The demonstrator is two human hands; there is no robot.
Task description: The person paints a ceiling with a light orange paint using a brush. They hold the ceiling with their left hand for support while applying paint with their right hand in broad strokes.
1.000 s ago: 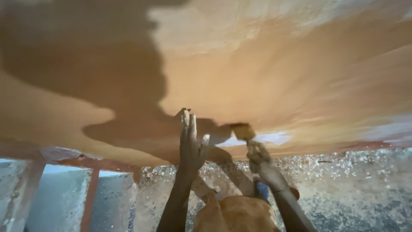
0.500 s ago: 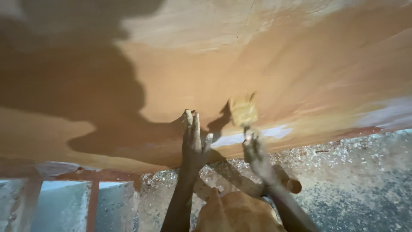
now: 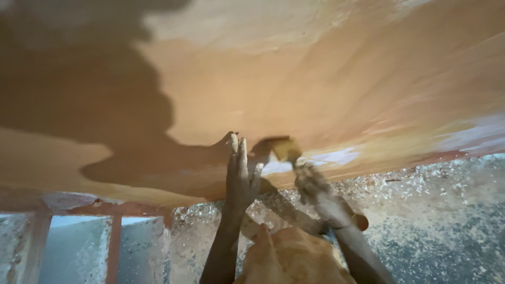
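Overhead, I see the left hand raised flat w/ fingers straight and close together, tips pressed against the broad orange-tan plastered ceiling surface; thumb sticks out a bit to the right. It holds nothing. Just right of those fingertips, the right hand is curled tight around a small yellowish sanding block or sponge, which sits above its knuckles and touches the ceiling. The hand is blurred, so I can't tell the exact finger placement, only that it's clamped on the block. Right beside the block, a pale whitish patch shows in the coating. A dark shadow spreads left of the left fingers. Below both wrists, an orange cloth bundle. Behind the hands, a rough speckled grey wall; far left of the fingers, a reddish window frame.
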